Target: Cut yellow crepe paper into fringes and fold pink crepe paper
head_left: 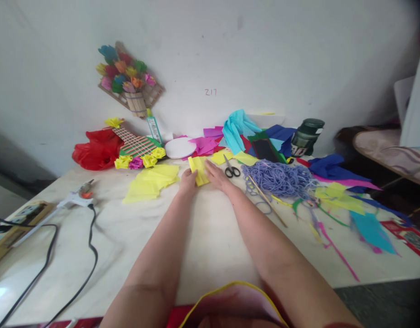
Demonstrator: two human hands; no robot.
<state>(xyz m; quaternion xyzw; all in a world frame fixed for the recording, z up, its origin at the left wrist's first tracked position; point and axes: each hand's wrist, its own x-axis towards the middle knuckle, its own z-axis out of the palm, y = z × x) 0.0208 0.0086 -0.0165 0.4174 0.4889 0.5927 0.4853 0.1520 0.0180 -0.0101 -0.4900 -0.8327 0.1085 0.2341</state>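
Note:
A folded strip of yellow crepe paper is at the middle of the table, between my two hands. My left hand is closed on its left edge, with the thumb on top. Stretched fingers of my right hand lie flat over the paper's right side. Black-handled scissors rest just right of that hand. To the left of my left hand lies a loose yellow crepe sheet.
A tangle of purple yarn and a wooden stick lie at right. At left are a glue gun, its cord and a power strip. A paper-flower craft, a white disc and a dark jar line the back.

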